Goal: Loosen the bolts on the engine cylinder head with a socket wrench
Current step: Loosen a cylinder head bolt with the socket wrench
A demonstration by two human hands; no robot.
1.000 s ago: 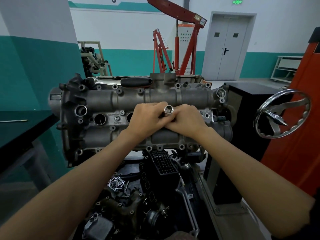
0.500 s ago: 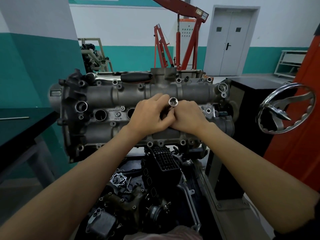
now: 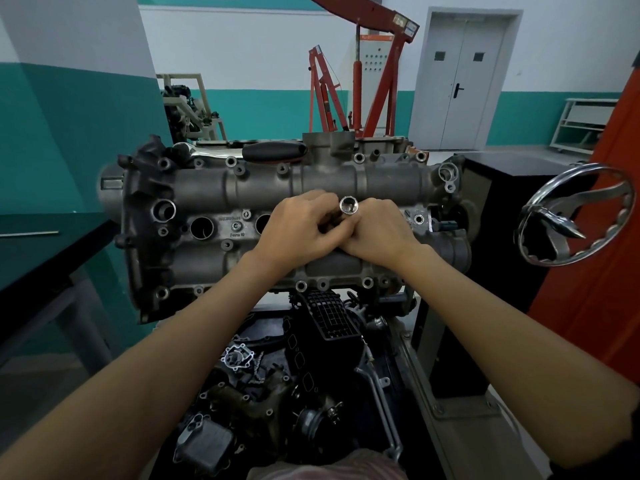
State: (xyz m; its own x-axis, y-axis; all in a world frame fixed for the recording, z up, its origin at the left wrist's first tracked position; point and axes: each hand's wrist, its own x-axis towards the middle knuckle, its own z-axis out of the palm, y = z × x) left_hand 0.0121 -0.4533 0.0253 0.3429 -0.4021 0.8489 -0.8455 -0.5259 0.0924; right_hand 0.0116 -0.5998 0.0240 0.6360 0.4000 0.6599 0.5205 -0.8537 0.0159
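Head view shows the left hand (image 3: 299, 228) and right hand (image 3: 379, 233) pressed together at mid cylinder head (image 3: 214, 188), fingers curled around a chrome socket (image 3: 348, 205). Its open end faces up toward the camera, long axis running down into the fingers. Likely small, rigid, slick steel; best pinched round its barrel. Any wrench handle is hidden.

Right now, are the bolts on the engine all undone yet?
Hard to say what is done: many bolt holes along the cylinder head show, but whether their bolts are loose cannot be seen. In hand: both hands, left hand and right hand, hold a shiny socket, its open end facing up. Left: the socket is on no bolt, so loosening is still ahead.
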